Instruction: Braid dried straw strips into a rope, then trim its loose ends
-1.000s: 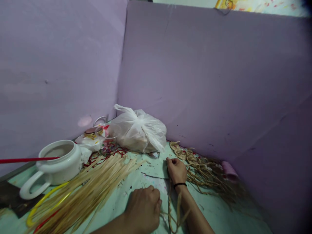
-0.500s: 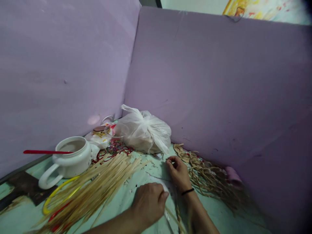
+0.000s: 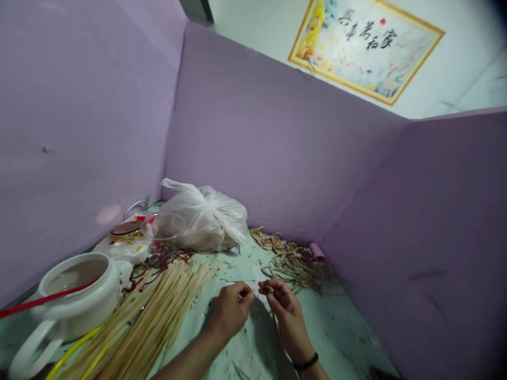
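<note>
My left hand [image 3: 232, 307] is above the middle of the table, its thumb and forefinger pinched together. Whatever those fingertips hold is too small to make out. Close beside it my right hand [image 3: 285, 311], with a dark band at the wrist, is closed on a small knotted end of a straw braid [image 3: 270, 288]. A thin strand trails down from that hand toward me. To the left lies a bundle of pale straw strips [image 3: 158, 311]. Behind my right hand is a heap of tan braided cords [image 3: 293, 264].
A tied white plastic bag [image 3: 209, 216] stands at the back. At left are a white pot [image 3: 75, 295] with a red stick, a clear cup [image 3: 164, 243] of colourful beads, a tape roll [image 3: 127, 229] and red cord [image 3: 138, 272]. Purple panels [image 3: 253, 148] wall in the table.
My left hand has risen and moved forward to near my right fingertips. My right hand has lifted and turned, now showing the braid end. The view has tilted and swung right.
</note>
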Demonstrator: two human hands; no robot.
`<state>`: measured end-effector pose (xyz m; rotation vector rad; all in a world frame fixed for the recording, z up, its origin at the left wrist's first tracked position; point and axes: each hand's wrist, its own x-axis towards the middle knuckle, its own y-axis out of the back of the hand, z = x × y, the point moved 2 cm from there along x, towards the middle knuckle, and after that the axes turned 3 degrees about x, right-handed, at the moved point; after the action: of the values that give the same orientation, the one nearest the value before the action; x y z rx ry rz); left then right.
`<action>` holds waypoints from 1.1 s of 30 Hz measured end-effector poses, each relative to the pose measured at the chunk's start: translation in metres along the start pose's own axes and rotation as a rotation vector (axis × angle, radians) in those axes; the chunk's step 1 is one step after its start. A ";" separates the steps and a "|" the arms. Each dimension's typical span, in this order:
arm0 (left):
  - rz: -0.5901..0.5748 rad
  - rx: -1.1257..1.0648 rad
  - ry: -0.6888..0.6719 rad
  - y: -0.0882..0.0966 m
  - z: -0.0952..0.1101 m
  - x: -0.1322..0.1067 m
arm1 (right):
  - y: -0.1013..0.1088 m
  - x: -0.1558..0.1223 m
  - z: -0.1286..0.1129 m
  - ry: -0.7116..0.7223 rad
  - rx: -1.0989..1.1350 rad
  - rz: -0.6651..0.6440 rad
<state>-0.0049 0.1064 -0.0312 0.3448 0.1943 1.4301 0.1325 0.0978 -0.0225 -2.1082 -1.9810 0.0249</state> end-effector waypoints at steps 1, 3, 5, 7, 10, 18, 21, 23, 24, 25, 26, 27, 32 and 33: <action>-0.066 -0.094 0.027 -0.002 0.000 0.000 | 0.002 -0.005 0.004 -0.001 0.044 0.015; -0.180 -0.259 0.093 -0.010 0.001 -0.001 | 0.005 -0.010 0.012 0.007 0.145 0.064; -0.246 -0.387 0.112 -0.019 0.004 -0.004 | 0.007 -0.012 0.018 0.017 0.219 0.069; -0.286 -0.457 0.090 -0.029 0.009 -0.008 | 0.007 -0.011 0.020 0.001 0.302 0.033; -0.267 -0.402 0.071 -0.043 0.015 -0.014 | 0.004 -0.009 0.019 -0.027 0.397 -0.031; -0.088 -0.270 0.032 -0.048 0.021 -0.023 | 0.002 -0.013 0.013 0.038 0.253 0.016; -0.121 -0.245 0.028 -0.046 0.015 -0.021 | 0.004 -0.010 0.015 0.069 0.213 0.113; -0.144 -0.233 0.022 -0.044 0.012 -0.018 | 0.004 -0.009 0.017 0.087 0.188 0.169; -0.156 -0.228 0.021 -0.044 0.011 -0.017 | 0.004 -0.009 0.017 0.095 0.175 0.194; -0.167 -0.223 0.022 -0.044 0.011 -0.016 | 0.003 -0.009 0.017 0.102 0.154 0.215; -0.180 -0.218 0.023 -0.044 0.011 -0.016 | 0.003 -0.009 0.016 0.107 0.119 0.243; -0.198 -0.212 0.024 -0.045 0.011 -0.017 | 0.003 -0.009 0.016 0.110 0.077 0.281; -0.409 -0.175 0.054 -0.050 0.019 -0.037 | 0.017 0.004 0.020 0.077 -0.019 0.523; -0.483 -0.170 0.063 -0.050 0.022 -0.042 | 0.022 0.009 0.022 0.070 -0.010 0.549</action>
<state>0.0432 0.0572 -0.0314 0.1009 0.1902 0.9716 0.1505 0.1096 -0.0468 -2.5486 -1.3119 0.0387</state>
